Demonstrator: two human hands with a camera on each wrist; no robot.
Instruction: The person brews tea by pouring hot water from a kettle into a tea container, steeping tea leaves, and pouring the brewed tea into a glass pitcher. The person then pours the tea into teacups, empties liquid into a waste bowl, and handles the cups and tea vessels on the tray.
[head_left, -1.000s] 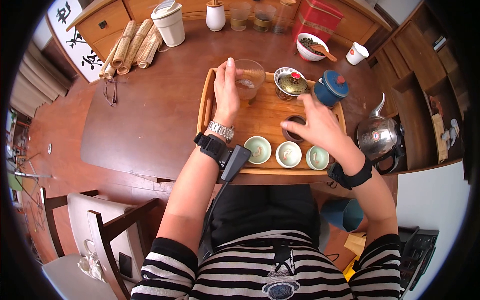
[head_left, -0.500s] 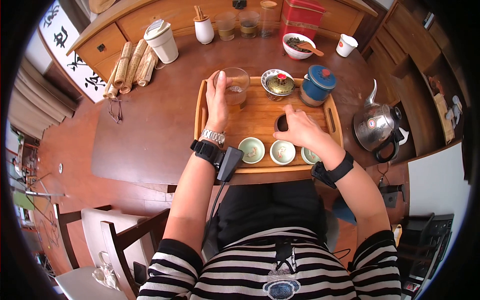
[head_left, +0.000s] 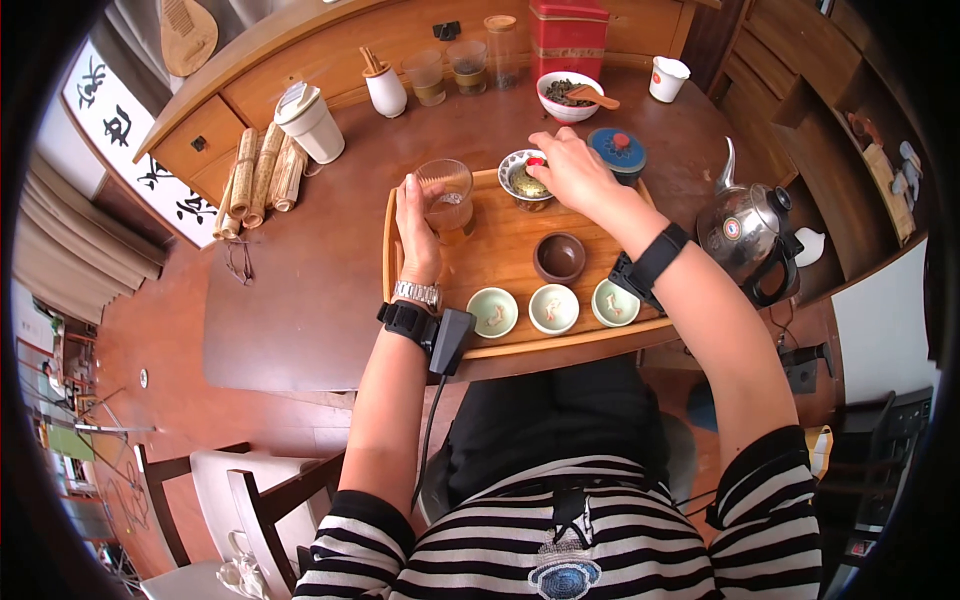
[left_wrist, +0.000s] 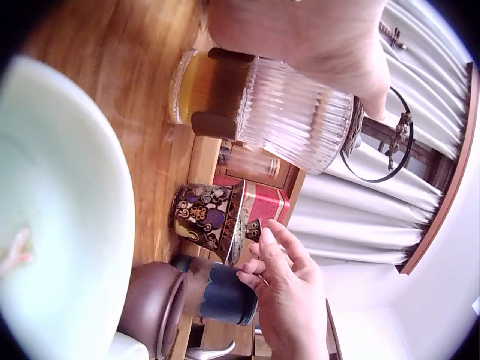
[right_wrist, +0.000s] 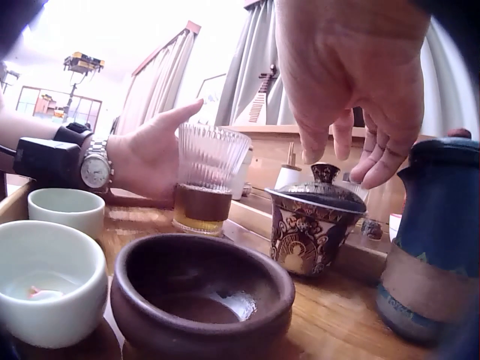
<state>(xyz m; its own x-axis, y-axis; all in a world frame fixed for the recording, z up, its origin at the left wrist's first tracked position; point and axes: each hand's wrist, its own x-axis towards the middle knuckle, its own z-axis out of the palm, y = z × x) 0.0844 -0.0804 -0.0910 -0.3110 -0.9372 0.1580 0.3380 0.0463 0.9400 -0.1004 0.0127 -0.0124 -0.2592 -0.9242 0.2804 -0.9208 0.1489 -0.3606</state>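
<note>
My left hand stands upright at the left side of a ribbed glass cup, its palm against the glass. Amber liquid fills the cup's lower part. My right hand hangs over a patterned lidded tea bowl, its fingertips right at the knob of the lid, fingers loosely bent and apart. Behind that hand stands a blue lidded pot. A dark brown cup sits mid-tray, in front of the tea bowl. Three pale green cups line the near side of the wooden tray.
A steel kettle stands right of the tray. Farther back are a bowl of tea leaves with a wooden scoop, a red box and a white paper cup. Rolled bamboo slips and a white lidded container lie left.
My right hand has left the dark brown cup and moved forward to the lidded tea bowl. The left hand stays at the glass cup. The head view has shifted somewhat.
</note>
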